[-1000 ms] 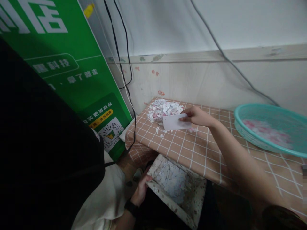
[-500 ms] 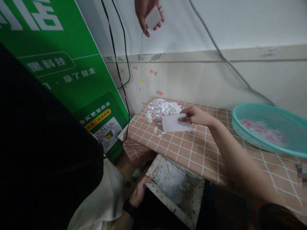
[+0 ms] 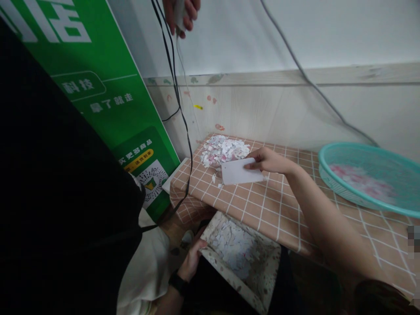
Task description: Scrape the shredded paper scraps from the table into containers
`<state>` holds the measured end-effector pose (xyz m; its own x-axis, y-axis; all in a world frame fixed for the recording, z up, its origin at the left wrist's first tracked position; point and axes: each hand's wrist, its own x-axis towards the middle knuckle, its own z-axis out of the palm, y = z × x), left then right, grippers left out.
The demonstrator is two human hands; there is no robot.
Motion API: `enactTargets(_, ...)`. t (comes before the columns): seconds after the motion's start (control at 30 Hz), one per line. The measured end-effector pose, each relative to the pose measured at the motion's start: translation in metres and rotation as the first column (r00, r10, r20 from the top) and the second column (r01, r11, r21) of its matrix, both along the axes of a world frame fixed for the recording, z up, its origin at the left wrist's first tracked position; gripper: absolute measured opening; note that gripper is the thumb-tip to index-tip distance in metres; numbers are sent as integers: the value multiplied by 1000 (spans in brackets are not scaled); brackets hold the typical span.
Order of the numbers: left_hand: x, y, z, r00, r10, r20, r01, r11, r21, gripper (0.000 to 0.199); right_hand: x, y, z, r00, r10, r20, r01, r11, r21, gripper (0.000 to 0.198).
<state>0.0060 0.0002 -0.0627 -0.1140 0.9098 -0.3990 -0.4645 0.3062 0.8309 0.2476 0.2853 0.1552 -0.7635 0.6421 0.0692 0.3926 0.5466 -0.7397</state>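
Note:
With my left hand (image 3: 193, 258) I grip the left rim of a patterned box (image 3: 271, 280), held below the table's front edge. Torn white paper scraps (image 3: 234, 247) lie inside it. My right hand (image 3: 267, 160) pinches a white card (image 3: 239, 171) over the tabletop. Just left of and behind the card is a pile of paper scraps (image 3: 223, 148), white with some pink. A few loose scraps lie in front of the pile.
A teal basket (image 3: 357, 199) with pink and white scraps stands on the checked tablecloth (image 3: 262, 205) at right. Another person, in black (image 3: 65, 197), is close on the left; a hand (image 3: 182, 17) holds a white plug-like block above. Black cables (image 3: 185, 131) hang before a green sign (image 3: 131, 113).
The other hand with the white block has moved left and up, and the black cables have shifted right. Both my hands, the card and the box stay nearly in place.

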Motion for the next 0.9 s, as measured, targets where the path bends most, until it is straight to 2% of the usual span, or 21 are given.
enactTargets(0.2, -1, -1, -3, 1000, -5, 8, 5, 1000, -7, 33, -1, 0, 1, 998, -43, 38, 41, 998, 53, 27)
enactTargets(0.33, -2, -1, -10, 1000, -6, 11, 6, 1000, -16, 33, -1, -1, 1, 998, -11, 59, 8, 999, 47, 28)
enactTargets(0.43, -2, -1, -12, 999, -18, 44, 18, 1000, -7, 35, -1, -2, 2, 998, -39, 55, 37, 999, 39, 28)
enactTargets(0.6, -1, 0, -9, 999, -26, 34, 25, 999, 29, 34, -3, -5, 2, 998, -19, 60, 19, 1000, -3, 31)
enactTargets(0.8, -1, -1, -4, 999, -37, -6, 36, 999, -40, 34, -6, -6, 1, 999, -5, 51, 7, 1000, -28, 31)
enactTargets(0.9, 1, -1, 0, 1000, 16, -8, -16, 999, -44, 33, -11, -10, 0, 999, 37, 31, -36, 999, -34, 29)
